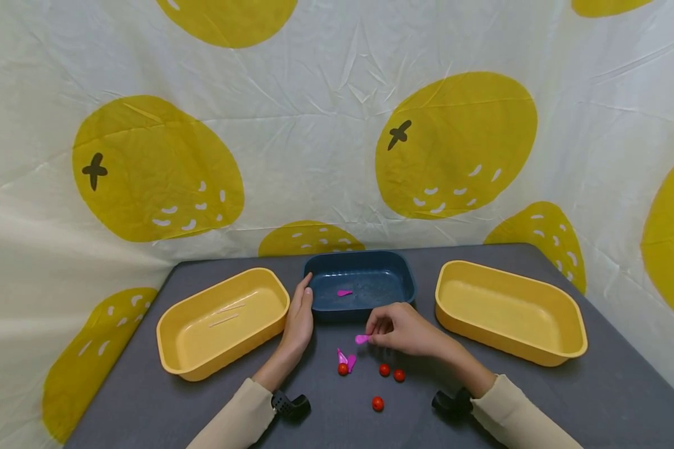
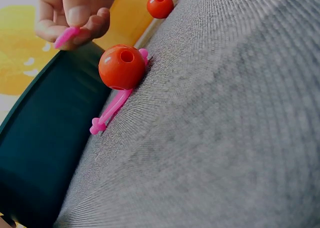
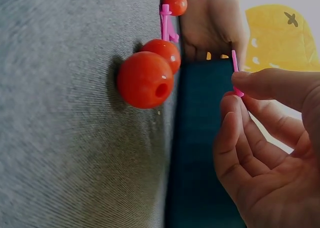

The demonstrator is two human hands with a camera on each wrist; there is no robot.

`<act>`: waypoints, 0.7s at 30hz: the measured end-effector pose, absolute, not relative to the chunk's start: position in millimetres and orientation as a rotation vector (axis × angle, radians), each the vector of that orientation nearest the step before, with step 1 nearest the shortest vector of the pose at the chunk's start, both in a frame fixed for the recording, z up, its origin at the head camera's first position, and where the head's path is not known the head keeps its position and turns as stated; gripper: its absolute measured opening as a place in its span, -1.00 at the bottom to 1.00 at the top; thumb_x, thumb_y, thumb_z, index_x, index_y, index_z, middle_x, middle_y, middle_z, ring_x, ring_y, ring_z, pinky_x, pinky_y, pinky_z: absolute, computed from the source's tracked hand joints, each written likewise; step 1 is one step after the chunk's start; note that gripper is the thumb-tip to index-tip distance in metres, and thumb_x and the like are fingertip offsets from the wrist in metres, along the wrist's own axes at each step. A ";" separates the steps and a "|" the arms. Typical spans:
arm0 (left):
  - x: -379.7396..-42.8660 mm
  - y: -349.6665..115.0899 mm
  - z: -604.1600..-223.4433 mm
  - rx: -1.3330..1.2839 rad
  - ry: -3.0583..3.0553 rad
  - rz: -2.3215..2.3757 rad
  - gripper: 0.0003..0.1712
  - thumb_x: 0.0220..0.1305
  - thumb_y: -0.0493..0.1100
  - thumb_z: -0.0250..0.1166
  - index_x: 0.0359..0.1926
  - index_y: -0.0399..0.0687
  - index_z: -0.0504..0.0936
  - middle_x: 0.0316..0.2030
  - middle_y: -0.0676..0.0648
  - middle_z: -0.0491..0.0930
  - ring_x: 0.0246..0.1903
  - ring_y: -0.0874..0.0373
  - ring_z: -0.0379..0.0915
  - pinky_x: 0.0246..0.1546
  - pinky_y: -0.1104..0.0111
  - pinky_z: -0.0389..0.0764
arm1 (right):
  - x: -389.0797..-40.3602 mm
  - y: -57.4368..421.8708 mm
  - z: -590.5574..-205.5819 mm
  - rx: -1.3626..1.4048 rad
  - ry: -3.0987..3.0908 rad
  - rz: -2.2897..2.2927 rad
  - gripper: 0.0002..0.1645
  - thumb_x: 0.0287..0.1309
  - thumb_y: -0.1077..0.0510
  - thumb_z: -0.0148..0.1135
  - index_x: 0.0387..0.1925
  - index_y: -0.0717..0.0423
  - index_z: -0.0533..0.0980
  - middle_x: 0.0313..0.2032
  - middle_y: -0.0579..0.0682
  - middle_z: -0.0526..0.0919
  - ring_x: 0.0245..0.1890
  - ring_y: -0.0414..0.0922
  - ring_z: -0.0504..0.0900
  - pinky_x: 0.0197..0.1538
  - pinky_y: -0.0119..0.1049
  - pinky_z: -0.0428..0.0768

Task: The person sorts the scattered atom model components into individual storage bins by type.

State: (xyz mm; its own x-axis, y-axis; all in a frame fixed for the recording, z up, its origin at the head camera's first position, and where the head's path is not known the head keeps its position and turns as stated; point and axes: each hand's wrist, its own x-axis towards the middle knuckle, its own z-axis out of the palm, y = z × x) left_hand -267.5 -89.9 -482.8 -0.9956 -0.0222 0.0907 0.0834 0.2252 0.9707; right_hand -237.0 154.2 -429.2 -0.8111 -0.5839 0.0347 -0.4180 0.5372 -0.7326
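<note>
My right hand (image 1: 399,327) pinches a small pink teardrop-shaped plastic piece (image 1: 362,339) between thumb and fingertips, just in front of the dark blue bin (image 1: 337,312). The piece is seen edge-on in the right wrist view. My left hand (image 1: 299,321) rests along the left end of that bin, fingers reaching forward. Inside the bin lies another pink piece (image 1: 344,292). Two more pink pieces (image 1: 351,362) are on the table, close to a red bead (image 2: 120,70) with a hole. Several other red beads (image 3: 145,80) lie to the right and nearer me.
A yellow bin (image 1: 182,371) on the left holds two thin pale sticks (image 1: 224,320). Another yellow bin (image 1: 505,343) stands on the right. Dark grey cloth covers the table (image 1: 337,430), and a lemon-print curtain (image 1: 314,156) hangs behind it.
</note>
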 end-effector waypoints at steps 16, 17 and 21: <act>-269.3 -90.4 -481.6 -0.038 -2.394 -1.913 -0.33 0.40 0.39 -0.29 0.45 0.39 0.11 0.46 0.21 0.07 0.47 0.08 -0.03 0.45 -0.04 0.00 | -241.8 153.1 -408.5 -0.876 2.578 -1.139 -0.93 0.12 0.14 0.36 -0.37 -0.14 0.62 -0.47 -0.23 0.63 -0.44 -0.22 0.58 -0.32 -0.36 0.63; -269.4 -90.4 -481.9 -0.040 -2.393 -1.911 -0.33 0.41 0.39 -0.29 0.45 0.39 0.11 0.46 0.21 0.07 0.47 0.08 -0.03 0.45 -0.04 0.00 | -242.5 152.9 -407.1 -0.888 2.585 -1.136 -0.93 0.12 0.14 0.36 -0.37 -0.13 0.62 -0.47 -0.22 0.63 -0.44 -0.23 0.57 -0.33 -0.37 0.62; -269.9 -89.7 -482.6 -0.031 -2.393 -1.902 -0.34 0.40 0.39 -0.29 0.44 0.42 0.11 0.46 0.21 0.08 0.47 0.08 -0.02 0.45 -0.03 0.01 | -246.1 152.6 -401.4 -0.920 2.612 -1.123 -0.94 0.11 0.14 0.36 -0.37 -0.10 0.62 -0.47 -0.21 0.63 -0.45 -0.23 0.56 -0.33 -0.38 0.61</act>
State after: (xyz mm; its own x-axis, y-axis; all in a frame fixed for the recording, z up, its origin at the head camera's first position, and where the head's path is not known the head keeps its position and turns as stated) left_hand -269.9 -89.7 -482.6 -0.9962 -0.0367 0.0790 0.0687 0.2267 0.9715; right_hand -246.1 152.6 -401.4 -0.7997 -0.5926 0.0962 -0.4775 0.5308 -0.7002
